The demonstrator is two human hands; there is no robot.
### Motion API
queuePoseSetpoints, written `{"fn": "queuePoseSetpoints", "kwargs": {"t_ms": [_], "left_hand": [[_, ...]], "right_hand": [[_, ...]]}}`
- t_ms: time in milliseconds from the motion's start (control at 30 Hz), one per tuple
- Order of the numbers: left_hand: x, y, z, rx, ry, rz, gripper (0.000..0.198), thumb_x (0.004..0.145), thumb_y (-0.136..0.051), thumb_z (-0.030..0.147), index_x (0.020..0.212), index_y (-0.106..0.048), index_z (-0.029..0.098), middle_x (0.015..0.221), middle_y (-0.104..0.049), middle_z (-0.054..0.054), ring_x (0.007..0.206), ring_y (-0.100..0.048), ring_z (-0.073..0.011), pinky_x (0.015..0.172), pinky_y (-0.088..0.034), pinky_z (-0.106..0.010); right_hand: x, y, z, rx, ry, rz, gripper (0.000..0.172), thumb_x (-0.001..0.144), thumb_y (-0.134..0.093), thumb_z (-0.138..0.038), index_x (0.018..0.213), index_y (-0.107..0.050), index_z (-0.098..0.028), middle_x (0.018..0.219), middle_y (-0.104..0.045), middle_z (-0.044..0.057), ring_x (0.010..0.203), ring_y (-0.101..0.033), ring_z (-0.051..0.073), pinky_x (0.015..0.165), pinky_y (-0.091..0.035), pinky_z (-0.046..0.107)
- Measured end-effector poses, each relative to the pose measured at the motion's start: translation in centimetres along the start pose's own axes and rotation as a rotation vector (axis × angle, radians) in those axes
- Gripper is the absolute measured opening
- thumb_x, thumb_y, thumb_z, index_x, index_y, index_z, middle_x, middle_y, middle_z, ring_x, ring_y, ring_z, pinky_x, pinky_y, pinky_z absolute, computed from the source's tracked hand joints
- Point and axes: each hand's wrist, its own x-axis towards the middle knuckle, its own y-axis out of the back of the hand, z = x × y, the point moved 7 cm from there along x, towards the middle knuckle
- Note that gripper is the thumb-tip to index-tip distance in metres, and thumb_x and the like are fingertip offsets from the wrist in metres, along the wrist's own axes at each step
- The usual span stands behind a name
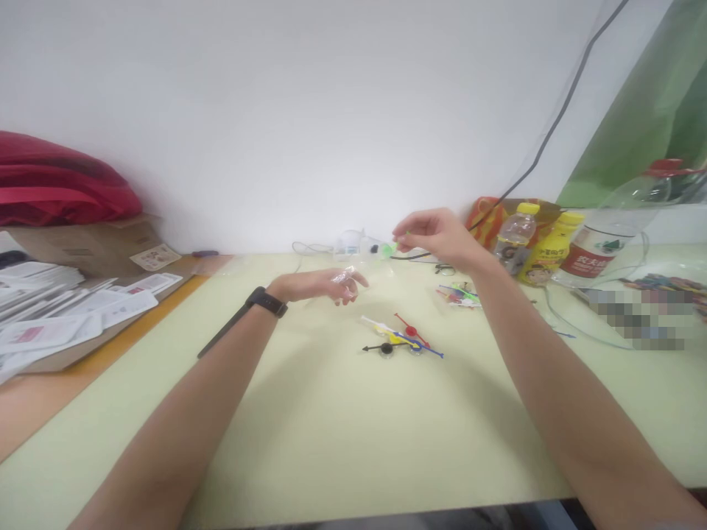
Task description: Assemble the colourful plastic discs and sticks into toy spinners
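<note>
My right hand (434, 234) is raised near the wall, thumb and fingers pinched on a green spinner arrow (388, 251), blurred, with a round hub showing left of the fingertips. My left hand (314, 285), with a dark watch (268, 302) on the wrist, is partly curled around a piece of clear, shiny plastic (345, 281); its exact kind is hard to make out. Below both hands on the table lies a loose group of spinner arrows: a black arrow (386, 350), a red arrow (412, 332), a blue arrow (431, 352), plus yellow and white ones.
Beyond my right forearm is a pile of coloured arrows (457, 296). Bottles, including a yellow bottle (546, 254) and a large water jug (593, 250), stand at right. White papers (82, 313) and a cardboard box (88, 246) under red cloth (55, 180) occupy the left. Cables run along the wall.
</note>
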Motion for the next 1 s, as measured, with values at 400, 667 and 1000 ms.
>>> {"fn": "queuePoseSetpoints", "kwargs": {"t_ms": [400,667,1000], "left_hand": [[0.0,-0.2,0.3,-0.077,-0.047,-0.020,0.056,0.087,-0.072,0.048,0.135,-0.059,0.024,0.107,-0.061,-0.009,0.098,-0.059,-0.0244,0.086,-0.049,-0.038],[0.1,-0.2,-0.4,-0.196,0.018,-0.002,0.051,0.091,-0.066,0.050,0.135,-0.057,0.026,0.112,-0.059,-0.010,0.105,-0.057,-0.0263,0.087,-0.050,-0.038],[0.4,-0.3,0.0,-0.143,0.009,-0.011,0.055,0.085,-0.071,0.051,0.133,-0.060,0.027,0.109,-0.061,-0.009,0.102,-0.058,-0.0266,0.086,-0.050,-0.039]], "right_hand": [[0.1,0.1,1.0,0.057,-0.043,-0.020,0.030,0.076,-0.085,-0.040,0.090,-0.074,-0.016,0.092,-0.077,0.010,0.084,-0.074,0.022,0.080,-0.063,0.036],[0.2,-2.3,1.3,-0.092,-0.072,-0.144,0.018,0.080,-0.077,-0.029,0.092,-0.074,-0.016,0.083,-0.076,0.007,0.079,-0.072,0.020,0.072,-0.057,0.029],[0.6,-1.0,2.3,-0.095,-0.064,-0.047,0.014,0.077,-0.076,-0.026,0.088,-0.073,-0.017,0.088,-0.076,0.007,0.083,-0.071,0.021,0.075,-0.058,0.031]]}}
